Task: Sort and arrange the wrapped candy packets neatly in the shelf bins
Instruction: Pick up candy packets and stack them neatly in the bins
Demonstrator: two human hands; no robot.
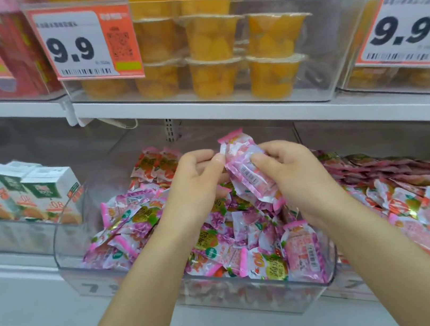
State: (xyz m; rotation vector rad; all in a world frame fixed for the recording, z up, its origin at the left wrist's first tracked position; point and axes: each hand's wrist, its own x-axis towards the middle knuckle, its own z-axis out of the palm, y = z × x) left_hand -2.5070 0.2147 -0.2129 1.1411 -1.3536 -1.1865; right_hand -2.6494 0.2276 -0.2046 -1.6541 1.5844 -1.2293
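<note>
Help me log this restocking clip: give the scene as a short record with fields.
left hand: pinches the held packets at their left edge
right hand: pinches the same bunch from the right
held packets: pink, tilted, barcode towards the camera, above the middle bin
middle bin: clear, holds a jumbled packet pile
right neighbour: more packets, partly in overlapping rows
left neighbour: juice cartons
shelf above: fruit cups, price tag reading 9.9

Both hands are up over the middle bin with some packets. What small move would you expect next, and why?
Probably lower the held packets into the bin and lay them in line. The left hand and right hand pinch them together above a jumbled heap, so they seem gathered and ready to set down.
</note>
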